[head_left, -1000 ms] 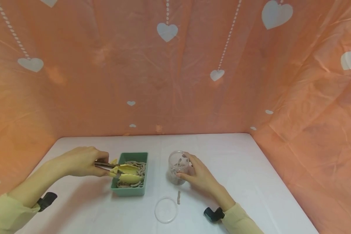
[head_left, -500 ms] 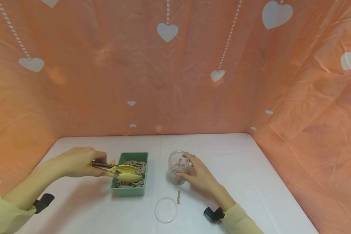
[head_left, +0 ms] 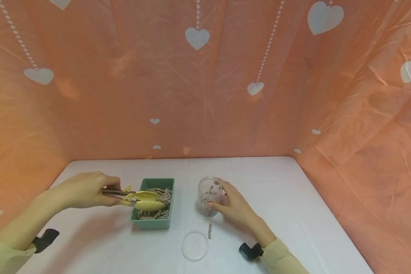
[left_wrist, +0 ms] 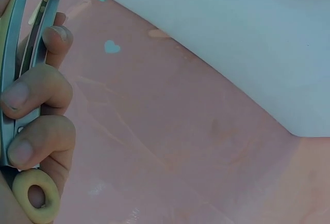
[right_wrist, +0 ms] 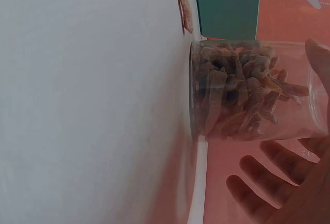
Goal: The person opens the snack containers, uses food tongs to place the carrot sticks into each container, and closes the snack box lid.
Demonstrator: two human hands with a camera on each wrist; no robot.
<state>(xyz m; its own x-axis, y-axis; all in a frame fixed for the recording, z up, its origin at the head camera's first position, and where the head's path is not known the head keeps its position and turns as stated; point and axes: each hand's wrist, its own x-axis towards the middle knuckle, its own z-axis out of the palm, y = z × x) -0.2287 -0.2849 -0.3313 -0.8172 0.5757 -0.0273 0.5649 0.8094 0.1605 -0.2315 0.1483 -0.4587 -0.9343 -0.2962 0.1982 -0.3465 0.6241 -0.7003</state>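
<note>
On the table (head_left: 267, 198), a green bin (head_left: 150, 225) of brown strips (head_left: 154, 215) is set nearer the left edge, and yellow-headed tongs (head_left: 148, 206) are gripped over it by the left hand (head_left: 89, 190). Nearer the right edge, a clear jar (head_left: 208, 198) is held by the right hand (head_left: 235, 207); farther from the far edge, a clear disc (head_left: 195, 246) and loose strip (head_left: 210, 231) are laid.

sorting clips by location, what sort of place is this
Likely a makeshift indoor recording booth: orange sheeting with white hearts hangs behind and on both sides of a white table, and black wrist-mounted devices are in view.
</note>
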